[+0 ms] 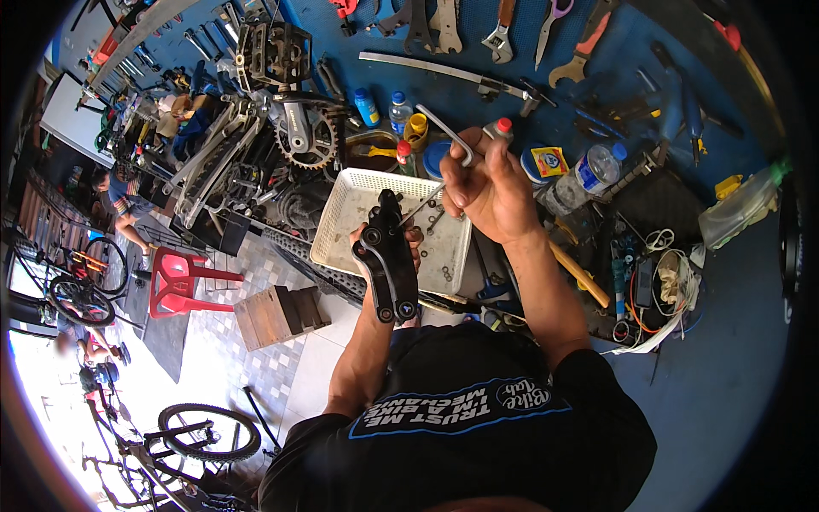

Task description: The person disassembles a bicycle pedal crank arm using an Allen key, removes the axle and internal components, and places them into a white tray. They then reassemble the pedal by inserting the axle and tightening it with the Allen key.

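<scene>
Black linkage part (pixel 399 266), one: clasped in your left hand (pixel 359 247), near the white tray (pixel 333 224). Bent metal key (pixel 444 131), one: pinched in your right hand (pixel 496 185). Risk: should the thin rod (pixel 423 204) slip, it could jab your left fingers (pixel 415 240) (they wrap close by).

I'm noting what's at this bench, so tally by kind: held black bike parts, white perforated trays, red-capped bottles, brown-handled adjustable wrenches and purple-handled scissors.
Black bike part: 1
White perforated tray: 1
Red-capped bottles: 2
Brown-handled adjustable wrench: 1
Purple-handled scissors: 1
Total: 6
</scene>
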{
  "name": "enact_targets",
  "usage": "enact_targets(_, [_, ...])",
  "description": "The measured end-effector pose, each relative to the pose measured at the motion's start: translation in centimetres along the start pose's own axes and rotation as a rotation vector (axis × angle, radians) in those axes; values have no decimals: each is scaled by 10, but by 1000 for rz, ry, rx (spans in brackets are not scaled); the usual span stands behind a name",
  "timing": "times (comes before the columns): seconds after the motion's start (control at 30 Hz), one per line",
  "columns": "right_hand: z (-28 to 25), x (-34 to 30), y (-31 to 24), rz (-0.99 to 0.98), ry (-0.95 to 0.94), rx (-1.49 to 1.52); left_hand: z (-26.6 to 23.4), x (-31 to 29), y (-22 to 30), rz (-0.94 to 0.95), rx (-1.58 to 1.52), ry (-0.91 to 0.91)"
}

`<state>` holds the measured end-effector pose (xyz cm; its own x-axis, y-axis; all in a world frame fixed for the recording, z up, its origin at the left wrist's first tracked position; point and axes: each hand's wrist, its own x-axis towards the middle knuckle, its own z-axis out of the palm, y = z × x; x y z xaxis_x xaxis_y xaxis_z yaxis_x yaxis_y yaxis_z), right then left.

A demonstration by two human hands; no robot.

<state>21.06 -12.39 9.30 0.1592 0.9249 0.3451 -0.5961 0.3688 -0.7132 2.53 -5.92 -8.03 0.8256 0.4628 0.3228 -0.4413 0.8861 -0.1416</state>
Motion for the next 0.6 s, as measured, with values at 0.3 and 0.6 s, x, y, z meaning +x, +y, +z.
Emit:
enact_targets(0.3, [9, 3, 13, -50, 105, -223, 19, 2, -9, 26, 48, 141])
enact_targets(0.6, [17, -8, 9, -35, 61, -286, 30, 3, -12, 116, 243, 429])
